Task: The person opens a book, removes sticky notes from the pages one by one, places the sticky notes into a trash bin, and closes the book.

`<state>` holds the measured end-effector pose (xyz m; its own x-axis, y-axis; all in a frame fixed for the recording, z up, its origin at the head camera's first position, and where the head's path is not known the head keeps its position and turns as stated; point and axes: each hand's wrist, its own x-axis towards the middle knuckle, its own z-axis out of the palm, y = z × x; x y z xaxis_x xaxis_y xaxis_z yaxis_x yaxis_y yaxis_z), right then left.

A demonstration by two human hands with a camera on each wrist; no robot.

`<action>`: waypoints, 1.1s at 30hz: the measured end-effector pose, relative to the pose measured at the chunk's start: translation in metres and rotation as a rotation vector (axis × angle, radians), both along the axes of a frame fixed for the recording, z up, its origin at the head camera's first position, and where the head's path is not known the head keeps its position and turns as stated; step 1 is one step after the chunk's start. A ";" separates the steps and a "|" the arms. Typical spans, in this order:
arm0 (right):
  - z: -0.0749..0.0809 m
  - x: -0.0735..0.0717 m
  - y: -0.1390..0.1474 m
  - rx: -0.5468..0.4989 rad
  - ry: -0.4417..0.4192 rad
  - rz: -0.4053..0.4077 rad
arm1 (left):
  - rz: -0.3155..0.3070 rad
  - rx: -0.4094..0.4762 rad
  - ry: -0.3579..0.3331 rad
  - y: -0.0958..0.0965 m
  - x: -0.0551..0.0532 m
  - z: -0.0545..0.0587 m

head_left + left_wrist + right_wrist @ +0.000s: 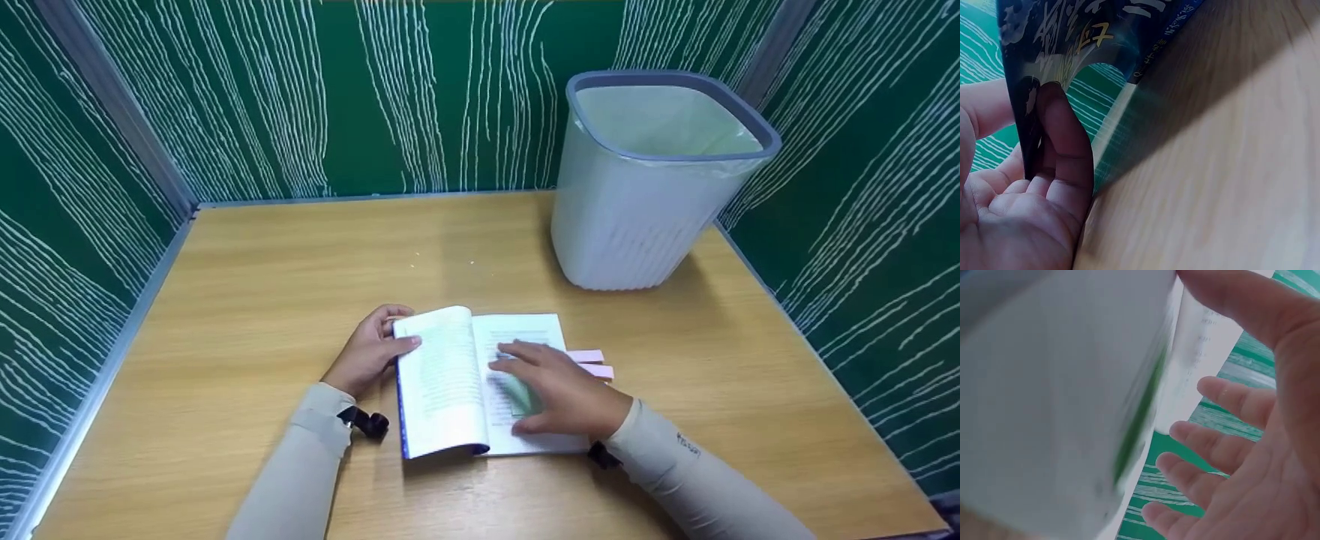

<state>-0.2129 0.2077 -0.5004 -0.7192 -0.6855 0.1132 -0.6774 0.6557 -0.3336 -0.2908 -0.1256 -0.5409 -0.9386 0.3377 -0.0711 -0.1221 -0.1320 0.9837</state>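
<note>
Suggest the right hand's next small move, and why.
Probably press the right-hand page flat: the right hand is spread over it, and the left hand grips the outer edge of the book, whose left half is raised off the table.

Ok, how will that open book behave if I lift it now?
The open book will probably flop: its cover bows in the left wrist view. It may sag on the right, since the left hand grips only the left edge. The pink tabs stick out past the right edge and might bend.
</note>
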 end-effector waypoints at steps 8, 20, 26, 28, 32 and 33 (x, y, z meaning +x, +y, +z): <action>0.006 -0.003 0.010 -0.018 0.012 -0.083 | -0.002 -0.017 0.001 -0.001 0.001 -0.001; 0.017 -0.006 0.018 -0.122 0.133 -0.140 | 0.007 -0.039 0.036 0.000 0.001 -0.003; 0.029 -0.007 0.023 -0.149 0.151 -0.210 | 0.024 -0.085 0.044 0.001 0.001 -0.002; 0.035 -0.008 0.025 -0.154 0.161 -0.217 | 0.025 -0.086 0.045 0.001 0.000 -0.002; 0.048 -0.011 0.031 -0.148 0.185 -0.222 | 0.027 -0.090 0.045 0.001 -0.001 -0.002; 0.052 -0.012 0.032 -0.146 0.190 -0.223 | 0.029 -0.092 0.046 0.001 -0.001 -0.002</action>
